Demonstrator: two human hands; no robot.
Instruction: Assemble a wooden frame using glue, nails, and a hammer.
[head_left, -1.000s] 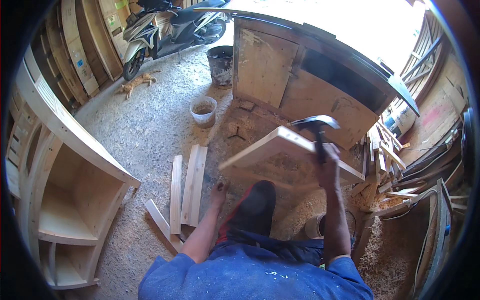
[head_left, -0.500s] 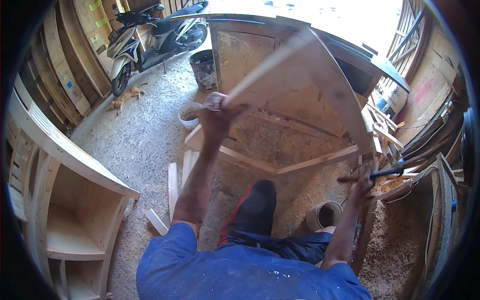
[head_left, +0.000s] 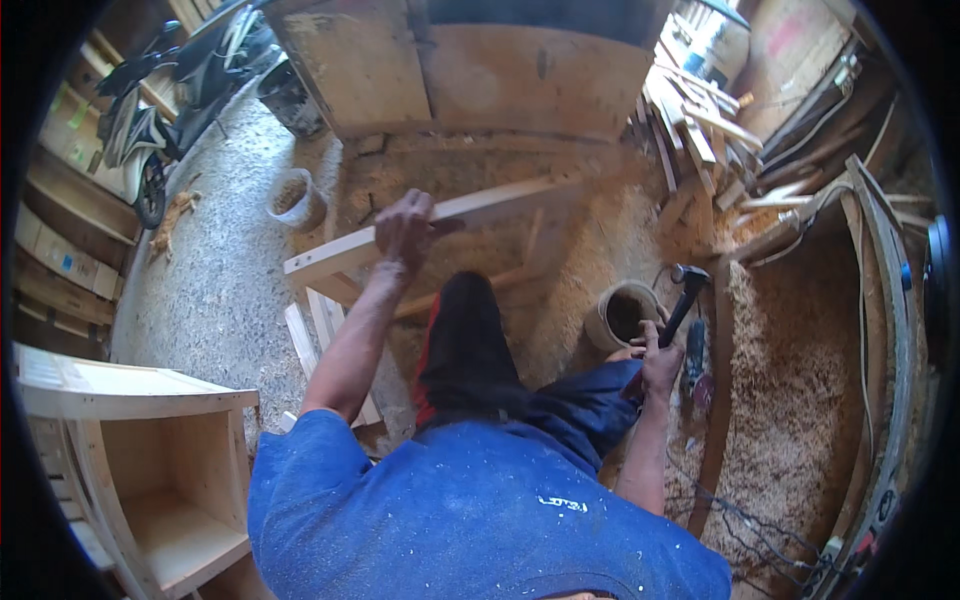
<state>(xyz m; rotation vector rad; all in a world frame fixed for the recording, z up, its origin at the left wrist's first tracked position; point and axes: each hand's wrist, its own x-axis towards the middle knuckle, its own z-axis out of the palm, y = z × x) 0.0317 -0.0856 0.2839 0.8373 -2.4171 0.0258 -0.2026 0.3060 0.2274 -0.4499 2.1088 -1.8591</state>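
Observation:
My left hand [head_left: 404, 228] is closed over the upper rail of a pale wooden frame [head_left: 335, 250], which stands tilted in front of my knees. The frame's far right end is blurred. Lower down, another rail [head_left: 505, 278] of it runs behind my knee. My right hand [head_left: 658, 362] grips a hammer [head_left: 686, 300] by its dark handle, head up, beside my right thigh. Just beyond that hand sits a pale bucket [head_left: 622, 315]. A dark-handled tool [head_left: 695, 355] lies to the right of the hand.
A workbench [head_left: 530, 80] stands ahead, with scrap wood [head_left: 700, 125] to its right. Wood shavings [head_left: 790, 370] fill the right side, with cables [head_left: 750, 520] below. At left are a wooden cabinet [head_left: 170, 480], a cat [head_left: 175, 222], a scooter [head_left: 150, 140] and a white bucket [head_left: 297, 200].
The large thin panel that my left hand held up is no longer seen; that hand now grips the frame's rail. My right hand has drawn back toward me with the hammer. The view has tilted down.

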